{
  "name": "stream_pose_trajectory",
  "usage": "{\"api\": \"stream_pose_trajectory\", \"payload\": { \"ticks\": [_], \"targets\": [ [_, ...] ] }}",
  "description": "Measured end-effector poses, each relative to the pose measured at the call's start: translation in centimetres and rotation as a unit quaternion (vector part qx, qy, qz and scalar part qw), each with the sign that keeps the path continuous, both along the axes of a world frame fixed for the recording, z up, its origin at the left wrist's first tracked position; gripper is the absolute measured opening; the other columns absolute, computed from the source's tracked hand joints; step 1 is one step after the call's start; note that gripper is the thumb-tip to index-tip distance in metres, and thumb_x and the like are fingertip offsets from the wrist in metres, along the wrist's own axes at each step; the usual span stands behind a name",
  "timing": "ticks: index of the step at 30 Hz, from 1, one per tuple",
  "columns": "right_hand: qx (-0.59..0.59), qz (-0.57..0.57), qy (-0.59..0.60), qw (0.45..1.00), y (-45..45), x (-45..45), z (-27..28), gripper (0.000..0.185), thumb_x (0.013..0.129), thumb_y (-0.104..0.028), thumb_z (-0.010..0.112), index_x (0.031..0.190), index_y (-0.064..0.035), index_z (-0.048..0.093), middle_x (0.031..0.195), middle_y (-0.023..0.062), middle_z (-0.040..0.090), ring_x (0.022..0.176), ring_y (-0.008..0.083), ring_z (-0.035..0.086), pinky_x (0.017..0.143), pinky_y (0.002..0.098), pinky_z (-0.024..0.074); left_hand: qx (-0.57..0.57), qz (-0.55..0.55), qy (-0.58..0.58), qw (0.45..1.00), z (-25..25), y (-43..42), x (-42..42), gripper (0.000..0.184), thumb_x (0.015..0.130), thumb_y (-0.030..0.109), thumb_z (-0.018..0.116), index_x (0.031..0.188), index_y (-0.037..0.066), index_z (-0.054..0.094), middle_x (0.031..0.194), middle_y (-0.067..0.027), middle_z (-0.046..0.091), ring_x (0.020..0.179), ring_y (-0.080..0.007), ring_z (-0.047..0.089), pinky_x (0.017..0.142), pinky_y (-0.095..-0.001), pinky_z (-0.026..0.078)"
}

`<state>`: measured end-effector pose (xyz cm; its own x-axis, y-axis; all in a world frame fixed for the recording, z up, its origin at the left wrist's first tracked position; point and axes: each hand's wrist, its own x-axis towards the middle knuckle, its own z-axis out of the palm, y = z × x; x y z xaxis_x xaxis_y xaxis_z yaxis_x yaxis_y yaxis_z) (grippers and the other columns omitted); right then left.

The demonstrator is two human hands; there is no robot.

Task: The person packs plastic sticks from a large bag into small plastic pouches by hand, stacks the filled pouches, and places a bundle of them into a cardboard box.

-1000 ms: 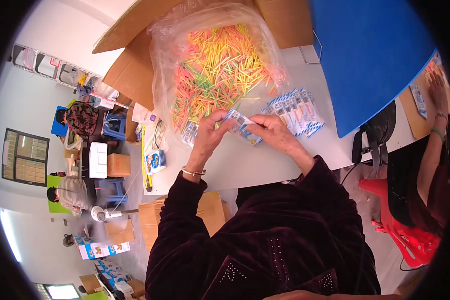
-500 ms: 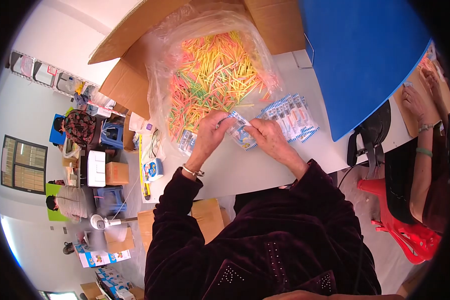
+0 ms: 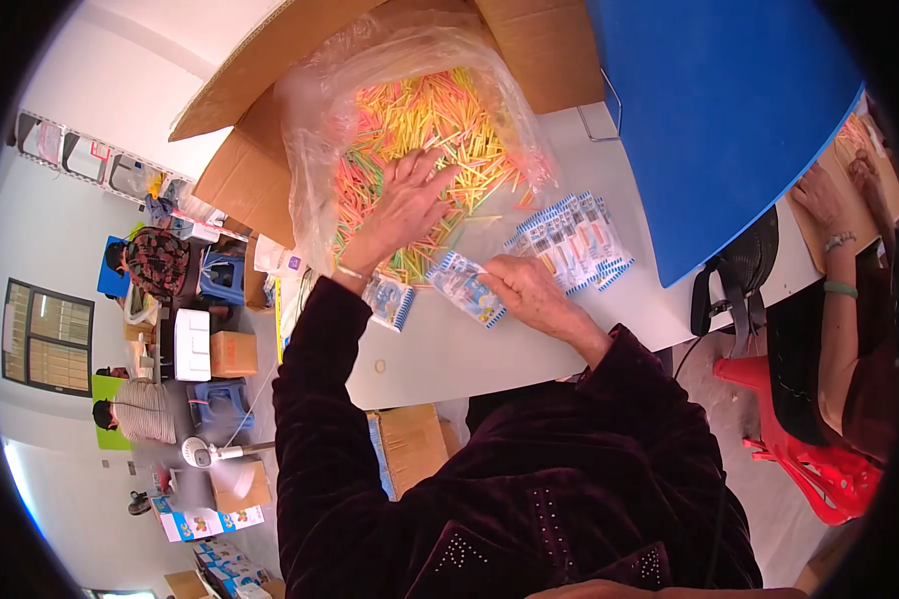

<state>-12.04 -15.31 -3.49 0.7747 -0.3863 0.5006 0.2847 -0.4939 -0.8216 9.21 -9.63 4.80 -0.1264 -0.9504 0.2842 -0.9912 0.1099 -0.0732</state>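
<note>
packet with blue-and-white striped ends sits pinched between thumb and fingers of the right hand, above the table and just beside a row of similar packets. the left hand, apart from the right, reaches with fingers spread over the coloured sticks in the plastic-lined box; whether it grips any, i cannot tell.

A packing workshop, with cardboard boxes, worktables and several people at work.
</note>
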Motion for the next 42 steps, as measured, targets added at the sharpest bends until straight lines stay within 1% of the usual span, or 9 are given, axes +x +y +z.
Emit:
{"api": "stream_pose_trajectory", "payload": {
  "ticks": [1,7,11,17,19,29,31,34,42],
  "targets": [
    [-0.002,0.005,0.003,1.000,0.0,0.1,-0.2,0.015,0.085,-0.011,0.056,0.078,0.0025,0.053,0.070,0.0181,0.053,0.067,0.0370,0.053,0.058,0.0411,0.0401,0.025,0.007,-0.109,0.994,0.0,-0.6,0.1,0.053,0.072,0.009,0.064,0.123,0.008,0.050,0.134,-0.0143,0.039,0.122,-0.0352,0.037,0.099,-0.0486,0.029],
    [-0.028,-0.001,0.007,1.000,0.0,-0.1,-0.3,0.017,0.085,-0.010,0.054,0.075,0.0025,0.050,0.072,0.0188,0.054,0.069,0.0391,0.054,0.059,0.0445,0.0403,0.124,-0.019,-0.237,0.963,-1.6,-4.1,1.8,0.056,0.072,0.016,0.061,0.125,0.008,0.048,0.140,-0.0124,0.032,0.131,-0.0332,0.025,0.108,-0.0503,0.017],
    [-0.025,-0.008,0.006,1.000,0.0,0.1,-0.6,0.016,0.085,-0.010,0.055,0.075,0.0020,0.051,0.072,0.0187,0.055,0.068,0.0390,0.054,0.058,0.0445,0.0411,0.124,-0.041,-0.320,0.939,-2.7,-5.5,2.9,0.055,0.075,0.021,0.058,0.128,0.007,0.046,0.140,-0.0115,0.032,0.133,-0.0312,0.023,0.108,-0.0493,0.016],
    [-0.041,-0.009,0.010,0.999,0.0,0.2,-0.7,0.015,0.084,-0.010,0.056,0.076,0.0016,0.052,0.072,0.0182,0.055,0.068,0.0383,0.055,0.058,0.0440,0.0424,0.103,-0.063,-0.366,0.923,-2.7,-6.0,2.0,0.051,0.078,0.014,0.053,0.127,0.003,0.044,0.139,-0.0129,0.033,0.130,-0.0296,0.028,0.107,-0.0481,0.021],
    [-0.048,-0.012,0.007,0.999,0.0,0.1,-0.6,0.015,0.084,-0.011,0.056,0.076,0.0015,0.052,0.072,0.0181,0.055,0.068,0.0382,0.056,0.058,0.0440,0.0426,0.071,-0.065,-0.441,0.892,-3.2,-6.3,2.2,0.057,0.078,0.025,0.055,0.130,0.005,0.042,0.140,-0.0110,0.032,0.133,-0.0293,0.023,0.109,-0.0484,0.015],
    [-0.058,-0.014,0.011,0.998,0.1,0.4,-1.2,0.012,0.084,-0.009,0.056,0.082,0.0025,0.056,0.074,0.0181,0.056,0.069,0.0374,0.055,0.059,0.0424,0.0418,0.051,-0.097,-0.433,0.895,-3.0,-5.1,2.1,0.053,0.075,0.022,0.055,0.123,0.001,0.046,0.133,-0.0137,0.040,0.129,-0.0305,0.031,0.108,-0.0473,0.018],
    [-0.052,-0.009,0.015,0.999,0.2,0.3,-0.9,0.012,0.084,-0.010,0.056,0.082,0.0026,0.056,0.074,0.0182,0.056,0.070,0.0374,0.055,0.059,0.0424,0.0418,0.099,-0.096,-0.364,0.921,-2.7,-5.0,2.0,0.047,0.076,0.019,0.053,0.119,0.000,0.049,0.128,-0.0141,0.044,0.128,-0.0301,0.033,0.108,-0.0470,0.019],
    [-0.043,-0.006,0.020,0.999,0.2,0.2,-0.8,0.013,0.084,-0.010,0.056,0.082,0.0026,0.056,0.075,0.0184,0.056,0.071,0.0375,0.055,0.060,0.0426,0.0418,0.103,-0.093,-0.355,0.925,-2.8,-5.2,2.4,0.042,0.078,0.017,0.051,0.116,0.000,0.050,0.127,-0.0152,0.044,0.127,-0.0299,0.033,0.107,-0.0477,0.020],
    [-0.049,-0.003,0.019,0.999,0.1,0.2,-0.8,0.013,0.084,-0.010,0.056,0.082,0.0024,0.056,0.075,0.0187,0.056,0.071,0.0381,0.055,0.060,0.0430,0.0421,0.089,-0.086,-0.270,0.955,-2.2,-4.7,3.2,0.045,0.077,0.014,0.050,0.120,-0.001,0.049,0.127,-0.0156,0.044,0.127,-0.0300,0.033,0.109,-0.0496,0.015]
  ]
}}
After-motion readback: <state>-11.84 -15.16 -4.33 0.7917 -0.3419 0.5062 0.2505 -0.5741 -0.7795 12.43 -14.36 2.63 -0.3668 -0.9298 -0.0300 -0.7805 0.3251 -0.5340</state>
